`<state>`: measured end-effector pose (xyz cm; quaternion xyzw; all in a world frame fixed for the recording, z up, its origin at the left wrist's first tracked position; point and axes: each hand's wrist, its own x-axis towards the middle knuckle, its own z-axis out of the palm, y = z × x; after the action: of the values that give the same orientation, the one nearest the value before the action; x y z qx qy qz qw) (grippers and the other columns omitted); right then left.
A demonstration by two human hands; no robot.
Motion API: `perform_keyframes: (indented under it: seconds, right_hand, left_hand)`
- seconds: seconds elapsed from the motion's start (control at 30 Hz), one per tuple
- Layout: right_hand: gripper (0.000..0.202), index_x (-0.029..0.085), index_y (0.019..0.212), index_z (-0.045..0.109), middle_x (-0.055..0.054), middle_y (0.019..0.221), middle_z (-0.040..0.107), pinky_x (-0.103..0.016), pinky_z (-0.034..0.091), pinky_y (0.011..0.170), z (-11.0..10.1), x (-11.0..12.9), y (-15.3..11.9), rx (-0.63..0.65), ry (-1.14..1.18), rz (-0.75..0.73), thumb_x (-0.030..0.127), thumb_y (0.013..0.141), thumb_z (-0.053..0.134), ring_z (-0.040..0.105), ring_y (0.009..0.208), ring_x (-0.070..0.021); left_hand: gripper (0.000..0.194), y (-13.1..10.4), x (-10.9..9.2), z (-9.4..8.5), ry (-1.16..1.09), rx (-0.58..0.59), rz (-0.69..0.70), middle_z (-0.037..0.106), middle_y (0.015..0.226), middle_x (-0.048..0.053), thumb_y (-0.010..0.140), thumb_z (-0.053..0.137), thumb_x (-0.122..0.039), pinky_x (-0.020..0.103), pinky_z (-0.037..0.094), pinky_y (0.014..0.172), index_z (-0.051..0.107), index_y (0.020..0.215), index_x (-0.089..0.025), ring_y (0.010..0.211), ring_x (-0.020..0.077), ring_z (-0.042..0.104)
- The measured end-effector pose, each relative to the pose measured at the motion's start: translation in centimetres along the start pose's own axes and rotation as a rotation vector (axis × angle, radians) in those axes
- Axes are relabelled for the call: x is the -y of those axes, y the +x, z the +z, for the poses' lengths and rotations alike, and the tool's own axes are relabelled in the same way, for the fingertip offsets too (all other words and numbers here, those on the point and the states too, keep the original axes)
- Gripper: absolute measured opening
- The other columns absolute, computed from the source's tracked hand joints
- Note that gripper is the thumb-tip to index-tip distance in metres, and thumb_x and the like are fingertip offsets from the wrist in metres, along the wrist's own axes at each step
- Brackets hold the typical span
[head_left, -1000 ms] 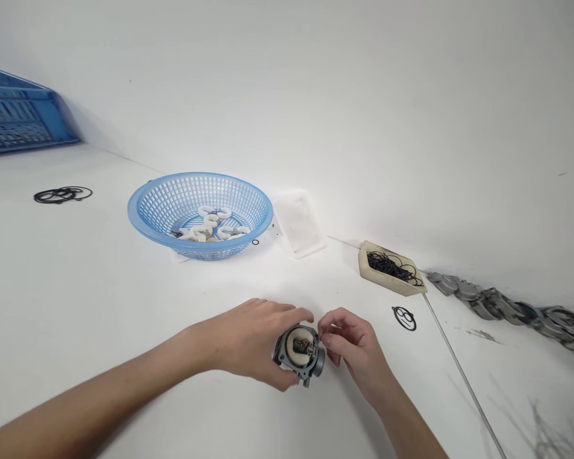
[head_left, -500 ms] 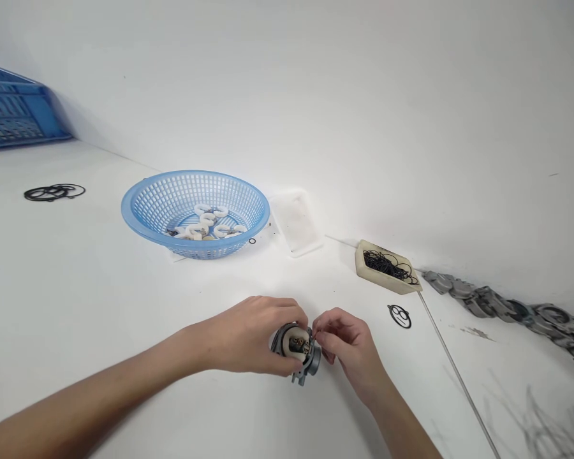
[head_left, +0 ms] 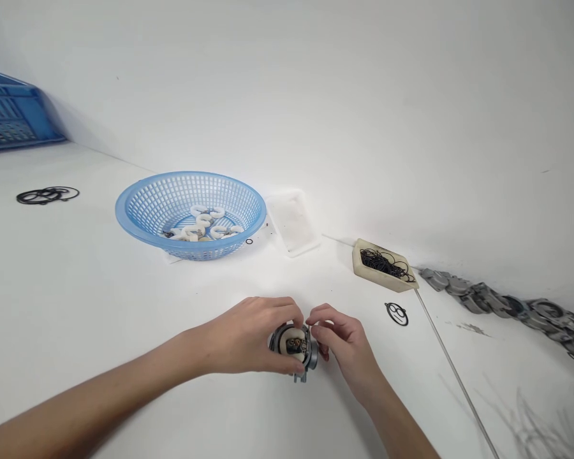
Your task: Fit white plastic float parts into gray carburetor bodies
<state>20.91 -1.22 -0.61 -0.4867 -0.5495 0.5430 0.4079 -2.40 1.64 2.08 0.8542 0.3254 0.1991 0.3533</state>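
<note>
A grey metal part [head_left: 312, 356] with a white C-shaped piece [head_left: 286, 342] and small brass-coloured bits inside is near the bottom centre. My left hand [head_left: 263, 335] grips it from the left, fingers over the top and thumb along the lower side. My right hand [head_left: 342, 338] is at its right edge, thumb and forefinger pinched together. Whatever lies between those fingertips is too small to make out. The nearest loose item is a black gasket [head_left: 397, 313] on the table, right of my right hand.
A blue basket [head_left: 191, 245] holds white C-shaped pieces. Beside it stands a white tray [head_left: 294, 223]. A cream tray [head_left: 380, 278] holds black rings. Grey metal parts [head_left: 483, 298] line the right. More black gaskets [head_left: 48, 195] and a blue crate [head_left: 22, 115] are at left.
The grey part has turned slightly in my left hand. My right hand's fingertips have shifted a little up and left along its edge. The whole view has moved slightly.
</note>
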Motion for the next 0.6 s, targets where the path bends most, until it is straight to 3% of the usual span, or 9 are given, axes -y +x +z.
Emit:
perform_keyframes:
  seconds: [0.27, 0.4, 0.53, 0.6]
  right_hand:
    - [0.015, 0.018, 0.086, 0.078, -0.006, 0.100, 0.061, -0.026, 0.044, 0.059, -0.31, 0.14, 0.14, 0.056, -0.019, -0.002, 0.029, 0.082, 0.068, 0.049, 0.066, -0.0110]
    - [0.015, 0.020, 0.093, 0.074, -0.002, 0.084, 0.057, -0.025, 0.042, 0.061, -0.25, 0.21, 0.06, 0.054, -0.049, 0.033, 0.028, 0.085, 0.065, 0.047, 0.066, -0.0121]
    - [0.013, 0.017, 0.085, 0.071, -0.005, 0.094, 0.060, -0.026, 0.041, 0.060, -0.27, -0.12, 0.07, 0.095, -0.059, -0.017, 0.026, 0.082, 0.063, 0.048, 0.067, -0.0119]
    - [0.015, 0.018, 0.092, 0.069, -0.001, 0.078, 0.055, -0.026, 0.040, 0.060, -0.31, -0.25, 0.02, 0.089, -0.064, 0.008, 0.026, 0.082, 0.061, 0.045, 0.065, -0.0125]
  left_hand:
    - [0.034, -0.05, 0.20, 0.49, 0.030, -0.038, 0.040, 0.068, 0.105, -0.002, 0.080, 0.086, -0.036, 0.027, 0.044, 0.072, 0.063, 0.101, -0.024, 0.086, 0.0169, 0.064]
    - [0.034, -0.10, 0.24, 0.55, 0.039, -0.048, 0.053, 0.069, 0.107, -0.002, 0.080, 0.086, -0.038, 0.028, 0.045, 0.074, 0.063, 0.102, -0.024, 0.087, 0.0169, 0.065]
    - [0.033, 0.02, 0.24, 0.54, 0.046, -0.058, 0.065, 0.069, 0.106, -0.002, 0.080, 0.086, -0.036, 0.027, 0.045, 0.072, 0.063, 0.100, -0.024, 0.085, 0.0160, 0.064]
    - [0.032, 0.06, 0.27, 0.55, 0.046, -0.060, 0.067, 0.069, 0.105, -0.002, 0.080, 0.086, -0.035, 0.027, 0.045, 0.072, 0.063, 0.100, -0.024, 0.086, 0.0161, 0.064]
